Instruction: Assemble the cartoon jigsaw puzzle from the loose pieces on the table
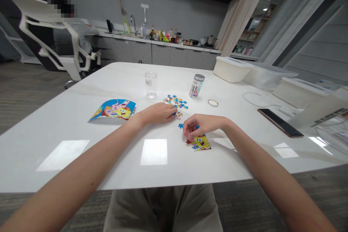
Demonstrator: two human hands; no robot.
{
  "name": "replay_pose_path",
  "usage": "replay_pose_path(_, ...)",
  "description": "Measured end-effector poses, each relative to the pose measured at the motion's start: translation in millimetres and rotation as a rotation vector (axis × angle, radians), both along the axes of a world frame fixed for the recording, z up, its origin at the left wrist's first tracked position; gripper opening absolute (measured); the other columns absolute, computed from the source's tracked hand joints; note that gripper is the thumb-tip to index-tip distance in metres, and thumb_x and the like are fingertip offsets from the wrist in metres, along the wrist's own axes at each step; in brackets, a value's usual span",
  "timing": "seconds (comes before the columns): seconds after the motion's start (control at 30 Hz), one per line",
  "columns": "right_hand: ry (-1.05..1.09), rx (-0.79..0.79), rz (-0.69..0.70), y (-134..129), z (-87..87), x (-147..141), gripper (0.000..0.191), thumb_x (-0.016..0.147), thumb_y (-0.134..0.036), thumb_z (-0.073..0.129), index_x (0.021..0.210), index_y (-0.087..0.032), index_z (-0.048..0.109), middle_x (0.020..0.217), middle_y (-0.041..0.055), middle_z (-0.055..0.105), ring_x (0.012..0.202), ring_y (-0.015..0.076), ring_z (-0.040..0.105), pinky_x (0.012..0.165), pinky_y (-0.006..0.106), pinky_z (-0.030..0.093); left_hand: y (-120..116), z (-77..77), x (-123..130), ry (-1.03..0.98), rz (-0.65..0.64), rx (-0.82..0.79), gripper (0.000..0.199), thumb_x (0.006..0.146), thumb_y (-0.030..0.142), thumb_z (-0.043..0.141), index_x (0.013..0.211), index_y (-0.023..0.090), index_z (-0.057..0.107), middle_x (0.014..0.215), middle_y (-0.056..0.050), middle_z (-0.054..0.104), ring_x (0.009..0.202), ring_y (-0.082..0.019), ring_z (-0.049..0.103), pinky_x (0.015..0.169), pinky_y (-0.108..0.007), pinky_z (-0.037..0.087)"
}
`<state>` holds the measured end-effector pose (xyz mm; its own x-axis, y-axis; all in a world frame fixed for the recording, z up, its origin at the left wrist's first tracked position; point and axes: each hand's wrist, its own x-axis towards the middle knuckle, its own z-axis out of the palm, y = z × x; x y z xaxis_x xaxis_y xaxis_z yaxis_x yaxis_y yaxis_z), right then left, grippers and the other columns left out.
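Observation:
On the white table, my right hand [202, 124] is curled over a partly joined jigsaw puzzle [201, 143] with a yellow cartoon face. Its fingertips pinch a small puzzle piece at the puzzle's left edge. My left hand [161, 113] has its fingers bent and pressed together at the near side of a pile of loose puzzle pieces [178, 100]; whatever is between the fingertips is mostly hidden. A single blue piece [180, 126] lies just left of my right hand. To the left of my left hand rests a curved picture sheet [115, 109] with the cartoon print.
Behind the pieces stand a clear jar [151, 85] and a printed can [197, 86], with a round ring-like lid [213, 103] nearby. A phone [280, 122], a cable and white bins [232, 69] occupy the right side. A person sits in a white chair [72, 49] at far left.

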<state>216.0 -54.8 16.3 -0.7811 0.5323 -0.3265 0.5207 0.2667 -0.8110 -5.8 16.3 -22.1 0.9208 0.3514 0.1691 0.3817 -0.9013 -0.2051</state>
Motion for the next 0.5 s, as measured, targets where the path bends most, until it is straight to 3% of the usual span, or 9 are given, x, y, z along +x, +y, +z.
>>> replay_pose_path(0.3,-0.013,0.002,-0.026,-6,4.1,-7,0.02,0.077,-0.029,0.07,0.089,-0.014,0.067,0.078,0.003,0.071,0.067,0.0106,0.062,0.065,0.023,0.048,-1,-0.3,-1,-0.017,-0.003,-0.007,0.02,0.095,0.024,0.038,0.097,0.015,0.057,0.09,-0.008,0.066,0.075,-0.017,0.061,0.067,-0.029,0.04)
replay_pose_path(0.5,-0.004,0.0,-0.009,-10,-2.6,-14,0.021,0.077,-0.031,0.07,0.09,-0.015,0.069,0.077,0.0033,0.071,0.067,0.0114,0.063,0.063,0.023,0.048,-3,0.2,-1,0.014,0.021,0.013,0.02,0.095,0.024,0.039,0.1,0.015,0.056,0.094,-0.008,0.066,0.076,-0.018,0.062,0.066,-0.029,0.04)
